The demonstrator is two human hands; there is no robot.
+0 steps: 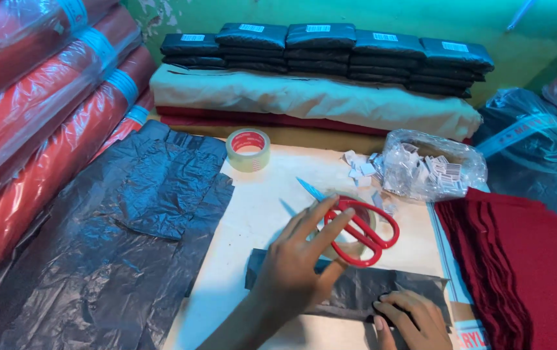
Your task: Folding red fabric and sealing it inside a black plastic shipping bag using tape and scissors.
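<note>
My left hand [295, 266] reaches across the white work surface [259, 214]. Its spread fingers lie on one red handle loop of a pair of scissors [372, 236], whose pale blue blades point up and left. The scissors lie just above a flat packet wrapped in black plastic [356, 288], near the front edge. My right hand [411, 317] sits at the bottom right with bent fingers, holding down the packet's right end. A roll of clear tape [248, 149] stands farther back, apart from both hands.
Sheets of black plastic [129, 220] cover the left side, beside red fabric rolls in clear wrap [39, 123]. Black wrapped packets [324, 48] are stacked on folded beige cloth [311, 97] at the back. A clear bag of small paper labels [431, 168] and stacked maroon cloth [524, 272] lie on the right.
</note>
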